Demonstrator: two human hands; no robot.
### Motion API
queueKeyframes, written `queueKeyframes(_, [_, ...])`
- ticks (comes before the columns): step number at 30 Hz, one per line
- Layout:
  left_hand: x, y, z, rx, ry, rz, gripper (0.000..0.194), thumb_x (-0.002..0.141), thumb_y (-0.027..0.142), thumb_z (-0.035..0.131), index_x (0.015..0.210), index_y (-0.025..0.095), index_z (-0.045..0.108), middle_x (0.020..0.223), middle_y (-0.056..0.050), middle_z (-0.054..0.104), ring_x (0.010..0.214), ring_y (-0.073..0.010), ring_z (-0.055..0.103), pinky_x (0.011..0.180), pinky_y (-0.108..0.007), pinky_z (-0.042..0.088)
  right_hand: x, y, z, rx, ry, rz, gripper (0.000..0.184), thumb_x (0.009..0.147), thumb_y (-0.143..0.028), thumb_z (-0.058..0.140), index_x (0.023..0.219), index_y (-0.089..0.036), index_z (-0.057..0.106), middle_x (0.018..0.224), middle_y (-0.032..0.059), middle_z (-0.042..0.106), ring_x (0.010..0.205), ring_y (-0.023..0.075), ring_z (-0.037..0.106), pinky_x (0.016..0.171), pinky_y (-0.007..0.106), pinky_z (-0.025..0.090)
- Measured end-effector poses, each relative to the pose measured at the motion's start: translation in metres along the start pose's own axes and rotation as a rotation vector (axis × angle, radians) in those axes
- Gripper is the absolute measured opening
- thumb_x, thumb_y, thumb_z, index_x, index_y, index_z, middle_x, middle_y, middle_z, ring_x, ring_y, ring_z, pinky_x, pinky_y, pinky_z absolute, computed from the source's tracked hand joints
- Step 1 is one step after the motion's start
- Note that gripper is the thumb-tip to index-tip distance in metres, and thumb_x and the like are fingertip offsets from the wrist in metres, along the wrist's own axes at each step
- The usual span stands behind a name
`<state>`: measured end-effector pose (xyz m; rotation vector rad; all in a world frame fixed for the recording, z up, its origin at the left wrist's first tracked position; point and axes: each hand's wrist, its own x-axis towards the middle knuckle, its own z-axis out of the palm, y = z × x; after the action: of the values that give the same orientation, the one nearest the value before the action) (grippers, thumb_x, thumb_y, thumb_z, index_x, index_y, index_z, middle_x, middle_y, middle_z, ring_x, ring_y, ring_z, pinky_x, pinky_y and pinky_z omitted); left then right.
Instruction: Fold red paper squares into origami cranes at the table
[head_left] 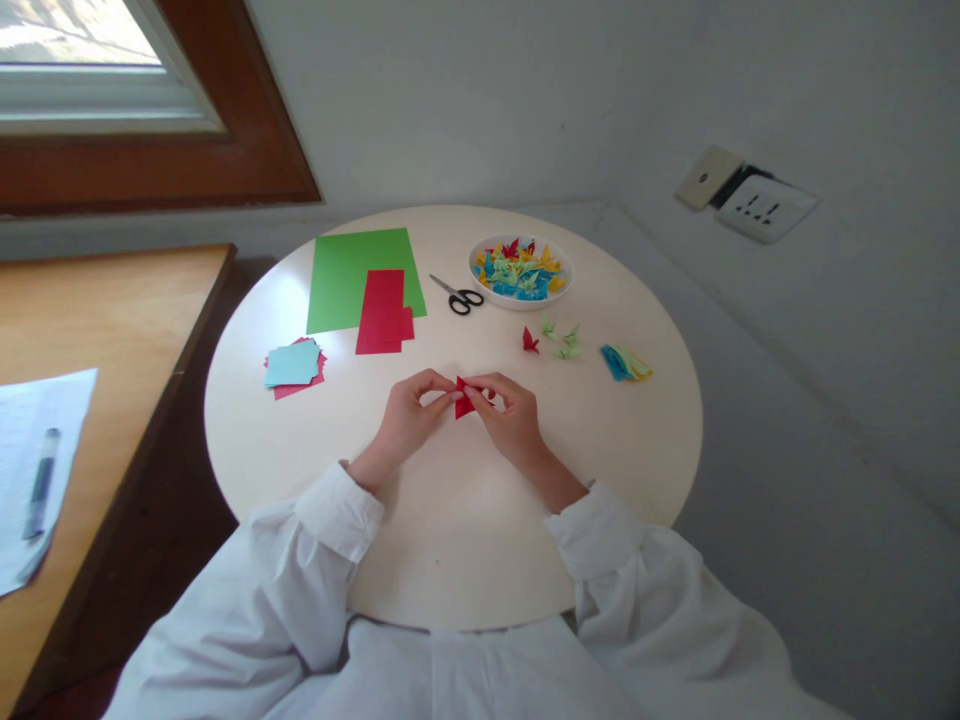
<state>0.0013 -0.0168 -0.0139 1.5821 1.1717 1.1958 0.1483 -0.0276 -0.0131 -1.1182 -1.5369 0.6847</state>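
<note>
Over the middle of the round table, a small piece of folded red paper (463,404) is pinched between my two hands. My left hand (416,402) grips its left edge with thumb and fingertips. On the other side my right hand (510,410) pinches it, and its fingers hide part of the folds. Just beyond my right hand lie a red paper crane (530,341) and several pale green paper cranes (568,345). A stack of light blue and red paper squares (292,364) lies to the left of my left hand.
A white bowl (522,304) of colourful paper cranes stands at the back of the white table (450,520). Scissors (459,297) lie beside green paper (337,280) and red paper strips (381,312). Blue and yellow folded pieces (626,363) lie right. A wooden desk (127,330) holds papers and a pen (41,485).
</note>
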Motion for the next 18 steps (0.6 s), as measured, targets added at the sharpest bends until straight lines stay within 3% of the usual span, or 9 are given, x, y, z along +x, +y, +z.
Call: queueKeyframes(18, [0.0009,0.002,0.0007,-0.113,-0.014,0.0,0.015,0.068,0.023,0.067,0.077,0.016,0.057,0.077,-0.003,0.065,0.077,-0.0157,0.064,0.073,-0.03,0.052,0.0,-0.0037,-0.0004,0.021,0.008,0.036,0.013,0.076,-0.023,0.057,0.082,-0.023,0.068,0.082,0.0021,0.07,0.072,0.0152,0.061,0.062,0.029,0.047])
